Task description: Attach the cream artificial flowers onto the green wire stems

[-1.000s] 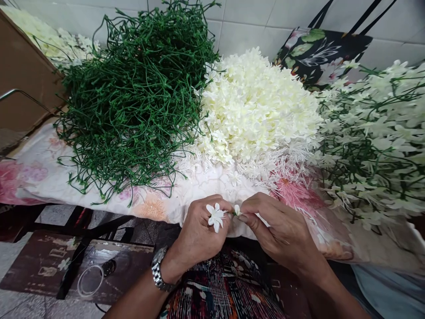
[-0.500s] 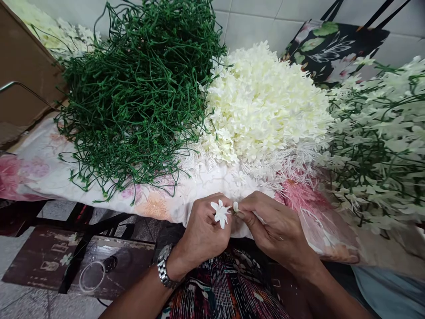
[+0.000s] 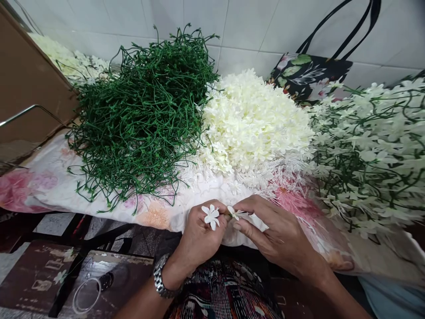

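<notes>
My left hand [image 3: 204, 235] is closed around a green stem that is mostly hidden in the fingers. A white artificial flower [image 3: 211, 216] sticks out above its knuckles. Just right of the left fingertips is a second white flower [image 3: 233, 212], smaller in view, with thin stamens pointing right. The thumb and forefinger of my right hand [image 3: 268, 226] are curled around this second flower, one above and one below. Both hands are at the front edge of the floral cloth [image 3: 156, 215]. Beyond them lie a heap of loose white petals [image 3: 255, 119] and white stamen pieces [image 3: 259, 177].
A large tangle of green plastic stems [image 3: 139, 115] is at the back left, beside a cardboard box [image 3: 29, 75]. Finished-looking white flower sprays [image 3: 372, 155] fill the right side. A floral bag [image 3: 308, 77] leans at the wall. A brown stool [image 3: 113, 270] stands lower left.
The view has tilted up. Between the hands, the white piece pinched by the right fingers now appears as a spread flower against the left fingertips. The right thumb and forefinger are wider apart.
</notes>
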A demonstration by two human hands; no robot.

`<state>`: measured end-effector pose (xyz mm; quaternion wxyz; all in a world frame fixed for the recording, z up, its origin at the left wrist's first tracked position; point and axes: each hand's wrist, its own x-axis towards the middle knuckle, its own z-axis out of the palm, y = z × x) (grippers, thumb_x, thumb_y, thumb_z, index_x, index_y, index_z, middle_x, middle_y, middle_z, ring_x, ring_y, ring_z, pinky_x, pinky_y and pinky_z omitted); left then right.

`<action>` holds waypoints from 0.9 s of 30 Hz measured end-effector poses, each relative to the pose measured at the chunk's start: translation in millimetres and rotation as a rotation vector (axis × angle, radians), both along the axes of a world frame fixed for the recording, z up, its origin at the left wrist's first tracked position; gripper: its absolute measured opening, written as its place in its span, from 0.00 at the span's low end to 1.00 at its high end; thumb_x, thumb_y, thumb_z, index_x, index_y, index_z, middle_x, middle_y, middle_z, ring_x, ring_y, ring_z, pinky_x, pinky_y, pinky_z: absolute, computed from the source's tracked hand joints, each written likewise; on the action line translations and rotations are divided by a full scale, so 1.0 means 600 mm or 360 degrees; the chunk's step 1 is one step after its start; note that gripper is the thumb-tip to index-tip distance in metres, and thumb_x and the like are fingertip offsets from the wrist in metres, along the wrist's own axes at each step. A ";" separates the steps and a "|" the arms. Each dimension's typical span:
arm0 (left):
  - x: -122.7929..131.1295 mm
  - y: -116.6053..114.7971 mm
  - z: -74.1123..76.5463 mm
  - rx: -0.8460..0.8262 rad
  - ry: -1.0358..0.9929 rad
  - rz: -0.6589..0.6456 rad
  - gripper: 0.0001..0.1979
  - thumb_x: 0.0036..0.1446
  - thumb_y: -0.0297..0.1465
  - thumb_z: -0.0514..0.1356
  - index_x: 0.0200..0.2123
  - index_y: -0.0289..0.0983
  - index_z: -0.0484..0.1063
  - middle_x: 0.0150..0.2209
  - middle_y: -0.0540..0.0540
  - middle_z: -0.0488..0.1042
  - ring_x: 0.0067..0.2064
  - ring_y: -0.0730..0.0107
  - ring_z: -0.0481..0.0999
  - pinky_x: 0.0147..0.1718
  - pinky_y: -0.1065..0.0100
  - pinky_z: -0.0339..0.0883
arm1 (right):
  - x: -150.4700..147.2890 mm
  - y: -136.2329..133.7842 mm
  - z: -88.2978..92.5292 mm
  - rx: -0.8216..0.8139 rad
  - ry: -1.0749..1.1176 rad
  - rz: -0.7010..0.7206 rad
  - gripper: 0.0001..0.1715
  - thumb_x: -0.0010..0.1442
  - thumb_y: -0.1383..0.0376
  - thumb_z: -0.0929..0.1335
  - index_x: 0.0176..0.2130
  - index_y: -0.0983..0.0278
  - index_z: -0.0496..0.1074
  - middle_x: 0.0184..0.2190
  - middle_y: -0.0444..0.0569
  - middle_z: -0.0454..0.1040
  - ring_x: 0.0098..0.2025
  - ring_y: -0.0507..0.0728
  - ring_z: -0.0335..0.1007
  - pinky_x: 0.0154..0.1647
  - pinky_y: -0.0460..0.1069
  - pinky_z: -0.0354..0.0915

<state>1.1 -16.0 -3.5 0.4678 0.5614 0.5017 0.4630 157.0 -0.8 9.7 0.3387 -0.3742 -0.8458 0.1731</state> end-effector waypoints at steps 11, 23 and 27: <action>-0.002 0.001 0.003 0.0015 -0.0010 -0.0003 0.09 0.49 0.26 0.53 0.18 0.36 0.64 0.17 0.54 0.60 0.20 0.78 0.58 0.18 0.75 0.53 | 0.009 0.002 0.022 0.0013 -0.0012 -0.0059 0.09 0.57 0.69 0.64 0.40 0.63 0.69 0.31 0.49 0.73 0.33 0.53 0.70 0.30 0.47 0.68; 0.001 -0.010 -0.018 0.0247 0.0088 -0.0038 0.08 0.50 0.21 0.52 0.23 0.35 0.69 0.20 0.53 0.62 0.22 0.77 0.62 0.21 0.74 0.56 | 0.010 0.007 0.013 -0.0165 -0.0104 0.0154 0.08 0.58 0.73 0.61 0.32 0.64 0.67 0.24 0.45 0.69 0.27 0.50 0.65 0.26 0.45 0.62; 0.002 -0.010 -0.020 0.0261 0.0123 -0.0057 0.09 0.51 0.22 0.52 0.22 0.35 0.68 0.20 0.53 0.61 0.23 0.76 0.62 0.22 0.73 0.55 | 0.009 0.005 0.004 -0.0054 -0.0195 0.0146 0.09 0.59 0.74 0.60 0.32 0.64 0.66 0.25 0.46 0.69 0.28 0.51 0.65 0.27 0.46 0.63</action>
